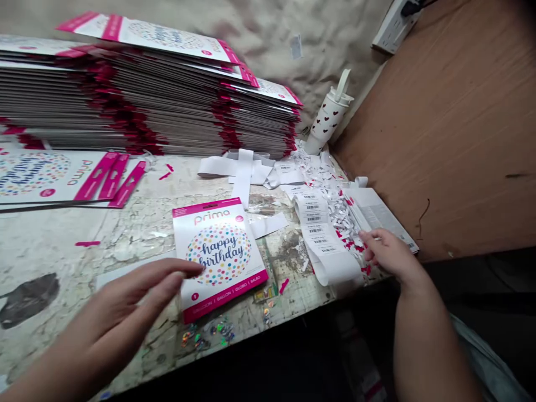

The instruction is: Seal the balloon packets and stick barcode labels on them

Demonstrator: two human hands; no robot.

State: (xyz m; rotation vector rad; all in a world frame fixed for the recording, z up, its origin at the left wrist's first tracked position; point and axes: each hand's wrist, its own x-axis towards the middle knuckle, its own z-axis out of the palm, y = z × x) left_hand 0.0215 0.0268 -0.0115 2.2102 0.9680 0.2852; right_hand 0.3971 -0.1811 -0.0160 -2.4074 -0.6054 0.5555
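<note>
Prima packet lies under the loosely open left hand; the right hand curls near barcode labels, grip unclear.

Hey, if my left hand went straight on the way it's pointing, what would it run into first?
Most likely the birthday packet: your left hand points across its front, though whether they touch is hard to tell. Straight on past that, the strip of barcode labels looks next.
</note>
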